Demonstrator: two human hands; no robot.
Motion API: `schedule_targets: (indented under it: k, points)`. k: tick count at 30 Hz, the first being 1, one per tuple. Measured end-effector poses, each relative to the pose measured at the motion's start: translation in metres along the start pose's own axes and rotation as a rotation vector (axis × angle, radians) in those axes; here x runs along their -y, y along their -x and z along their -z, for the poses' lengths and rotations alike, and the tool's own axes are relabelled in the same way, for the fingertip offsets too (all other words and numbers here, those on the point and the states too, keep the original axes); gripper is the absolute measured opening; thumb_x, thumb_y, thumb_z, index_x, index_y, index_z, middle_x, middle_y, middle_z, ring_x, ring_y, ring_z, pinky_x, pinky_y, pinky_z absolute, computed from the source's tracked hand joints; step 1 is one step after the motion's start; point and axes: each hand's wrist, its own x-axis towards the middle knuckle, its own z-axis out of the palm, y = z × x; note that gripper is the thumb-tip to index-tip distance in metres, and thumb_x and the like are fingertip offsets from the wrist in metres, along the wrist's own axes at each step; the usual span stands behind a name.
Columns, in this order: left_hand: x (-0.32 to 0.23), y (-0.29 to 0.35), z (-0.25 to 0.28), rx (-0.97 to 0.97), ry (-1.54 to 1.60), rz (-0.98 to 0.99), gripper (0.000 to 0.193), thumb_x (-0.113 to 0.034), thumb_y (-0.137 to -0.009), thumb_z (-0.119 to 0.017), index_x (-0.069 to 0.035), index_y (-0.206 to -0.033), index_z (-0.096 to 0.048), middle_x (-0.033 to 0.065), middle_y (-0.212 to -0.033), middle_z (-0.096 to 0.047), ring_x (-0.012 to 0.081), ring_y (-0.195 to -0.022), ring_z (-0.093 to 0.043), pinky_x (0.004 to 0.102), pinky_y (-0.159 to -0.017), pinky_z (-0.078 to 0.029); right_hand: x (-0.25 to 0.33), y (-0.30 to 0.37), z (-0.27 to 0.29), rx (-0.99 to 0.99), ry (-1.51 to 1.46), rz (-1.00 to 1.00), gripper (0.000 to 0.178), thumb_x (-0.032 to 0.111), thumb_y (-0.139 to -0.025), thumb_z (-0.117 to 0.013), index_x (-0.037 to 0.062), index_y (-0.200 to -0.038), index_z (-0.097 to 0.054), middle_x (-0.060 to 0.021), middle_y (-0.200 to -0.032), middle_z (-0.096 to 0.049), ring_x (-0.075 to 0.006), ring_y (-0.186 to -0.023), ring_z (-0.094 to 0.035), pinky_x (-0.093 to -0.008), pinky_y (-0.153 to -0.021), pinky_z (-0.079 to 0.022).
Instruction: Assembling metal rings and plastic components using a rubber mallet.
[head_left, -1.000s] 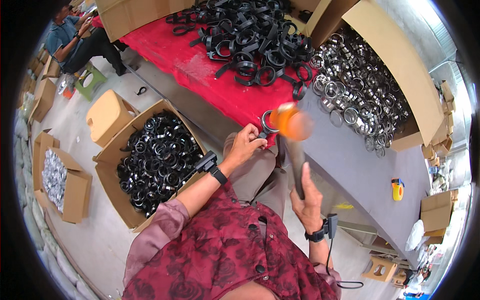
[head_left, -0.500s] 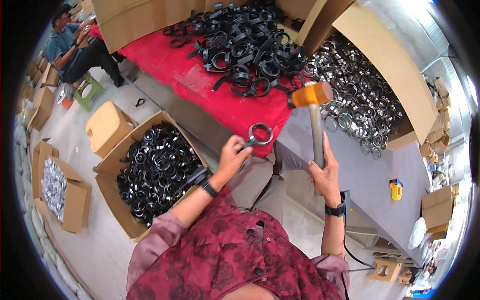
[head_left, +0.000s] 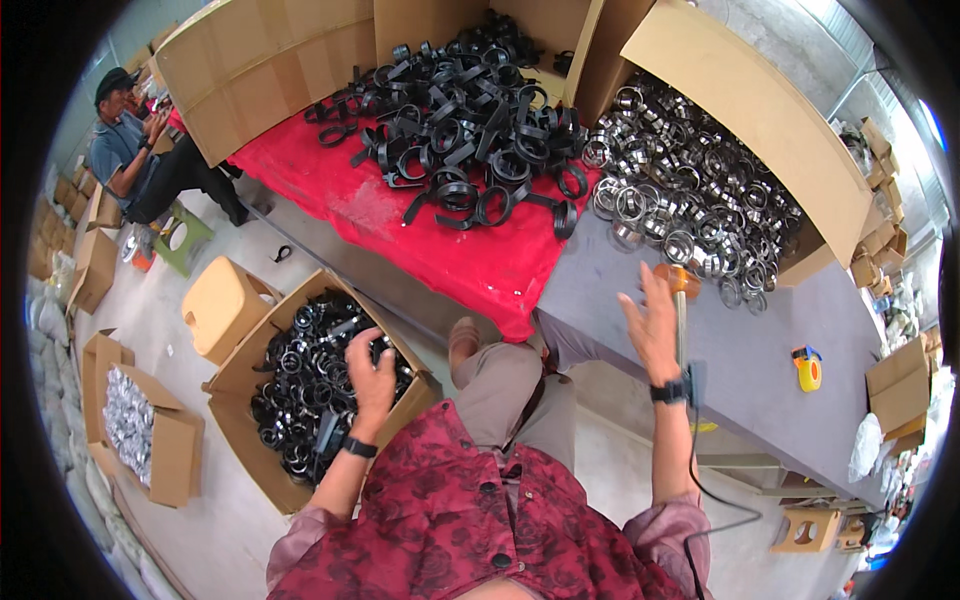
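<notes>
With fingers apart, the left hand [head_left: 373, 385] was over black rings [head_left: 295, 375] in a cardboard box [head_left: 240, 425] at eight o'clock, likely near for easy reach, and the right hand [head_left: 655, 330], also spread, beside a mallet [head_left: 682, 305] at three.

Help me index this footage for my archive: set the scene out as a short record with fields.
Left hand: loosely open over the box
Right hand: open beside the mallet; contact unclear
Mallet: orange head, long handle
Box: cardboard, holding black-and-silver rings
Red cloth: under a heap of black parts
Metal rings: heaped right of the black parts
Grey table: bears a yellow item
Other person: seated, upper left
</notes>
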Motion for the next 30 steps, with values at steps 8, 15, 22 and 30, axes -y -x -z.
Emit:
schedule_targets:
  k: [8, 15, 22, 30]
  points:
    - [-0.12, -0.079, -0.093, 0.308, 0.308, -0.302, 0.025, -0.002, -0.083, -0.067, 0.0, -0.108, -0.065, 0.0162, -0.105, -0.067, 0.0349, -0.105, -0.062, 0.0418, -0.095, -0.049, 0.021, -0.107, -0.115, 0.098, -0.182, -0.334, 0.041, 0.026, -0.088, -0.073, -0.0031, -0.113, -0.062, -0.0266, -0.095, -0.068, -0.0434, -0.089, -0.066, -0.0499, -0.079, -0.05]
    - [-0.152, -0.087, -0.101, 0.174, 0.261, -0.391, 0.029, -0.014, -0.092, -0.067, 0.001, -0.116, -0.063, 0.0179, -0.127, -0.063, 0.0357, -0.121, -0.055, 0.0449, -0.105, -0.043, 0.034, -0.048, -0.078, -0.338, -0.341, -0.167, 0.024, 0.006, -0.083, -0.074, -0.0028, -0.101, -0.062, -0.022, -0.093, -0.065, -0.0412, -0.091, -0.064, -0.0466, -0.076, -0.05]
    - [-0.157, -0.105, -0.084, 0.805, 0.239, -0.336, 0.033, -0.021, -0.104, -0.055, 0.003, -0.125, -0.061, 0.0132, -0.116, -0.069, 0.0281, -0.109, -0.063, 0.0384, -0.099, -0.047, 0.057, 0.009, -0.017, 0.061, -0.296, 0.489, 0.031, -0.003, -0.074, -0.07, 0.0009, -0.104, -0.066, -0.0106, -0.099, -0.065, -0.0305, -0.103, -0.062, -0.0388, -0.085, -0.054]
    - [-0.112, -0.064, -0.074, 1.044, 0.964, 0.466, 0.014, -0.015, -0.098, -0.067, -0.003, -0.105, -0.066, 0.0011, -0.087, -0.066, 0.0101, -0.081, -0.061, 0.0265, -0.076, -0.049, 0.015, -0.006, -0.032, -0.011, -0.091, 0.329, 0.046, 0.001, -0.08, -0.07, 0.0018, -0.126, -0.062, -0.0186, -0.116, -0.061, -0.0356, -0.108, -0.061, -0.043, -0.086, -0.055]
